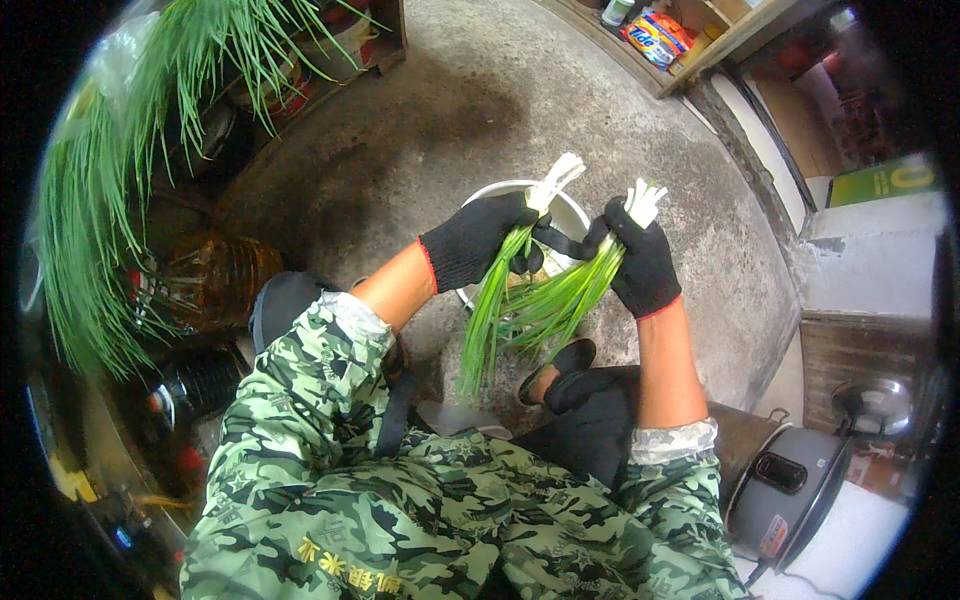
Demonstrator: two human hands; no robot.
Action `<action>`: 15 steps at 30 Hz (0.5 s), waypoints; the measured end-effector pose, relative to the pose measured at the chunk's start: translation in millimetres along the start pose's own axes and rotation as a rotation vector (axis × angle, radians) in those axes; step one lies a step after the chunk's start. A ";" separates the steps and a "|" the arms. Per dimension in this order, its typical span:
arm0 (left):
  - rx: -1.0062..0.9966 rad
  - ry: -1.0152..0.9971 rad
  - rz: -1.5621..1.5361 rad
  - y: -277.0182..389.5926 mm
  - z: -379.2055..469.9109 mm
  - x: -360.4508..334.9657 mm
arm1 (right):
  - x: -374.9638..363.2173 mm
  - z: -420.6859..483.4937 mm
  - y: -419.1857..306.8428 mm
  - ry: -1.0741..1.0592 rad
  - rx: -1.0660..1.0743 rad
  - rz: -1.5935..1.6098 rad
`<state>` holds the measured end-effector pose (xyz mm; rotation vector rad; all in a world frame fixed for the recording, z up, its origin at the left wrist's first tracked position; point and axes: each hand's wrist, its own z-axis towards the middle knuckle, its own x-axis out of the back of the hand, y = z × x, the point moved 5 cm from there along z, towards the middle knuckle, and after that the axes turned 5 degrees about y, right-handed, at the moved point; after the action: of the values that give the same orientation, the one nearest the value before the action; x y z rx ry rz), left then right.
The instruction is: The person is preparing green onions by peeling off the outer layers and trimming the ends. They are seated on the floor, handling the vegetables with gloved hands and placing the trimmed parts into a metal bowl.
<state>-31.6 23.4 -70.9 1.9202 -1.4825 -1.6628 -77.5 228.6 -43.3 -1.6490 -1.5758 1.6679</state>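
Observation:
Both hands wear black knitted gloves with red cuff edges. My left hand (487, 236) grips a bunch of green onions (502, 266), its white ends pointing up and its leaves hanging down. A second bunch of green onions (574, 289) is in my right hand (643, 259), white ends up too, leaves slanting down to the left. The two bunches cross or nearly meet at their leaves. Behind and below them on the floor stands a round bucket or basin (576, 208) with a pale rim, mostly hidden; what it holds cannot be made out.
Long green onions (97, 217) lie heaped at upper left, partly with clear plastic. Wooden shelving (667, 82) with a detergent bag (654, 37) stands at upper right. A grey electric cooker (787, 480) is at lower right, a large brownish container (217, 285) at left, on the concrete floor (450, 112).

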 end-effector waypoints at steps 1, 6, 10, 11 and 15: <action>-0.008 0.026 0.031 2.9 -2.4 -3.0 | 3.4 0.7 3.2 -0.043 0.019 0.010; -0.098 0.088 0.021 14.5 -11.1 -16.6 | -22.7 -10.5 1.9 0.123 0.070 -0.219; -0.108 0.081 0.065 11.3 -6.3 -12.8 | -34.5 -12.7 3.3 0.154 0.007 -0.070; -0.100 0.089 0.083 10.5 -6.5 -11.8 | -32.5 -12.0 3.6 0.125 0.027 -0.108; -0.113 0.104 0.144 8.7 -6.3 -14.1 | -26.1 -10.6 11.2 0.214 -0.060 -0.283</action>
<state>-29.2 27.3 -53.8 1.7677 -1.4194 -1.5269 -56.0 208.2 -36.6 -1.4928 -1.6738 1.2712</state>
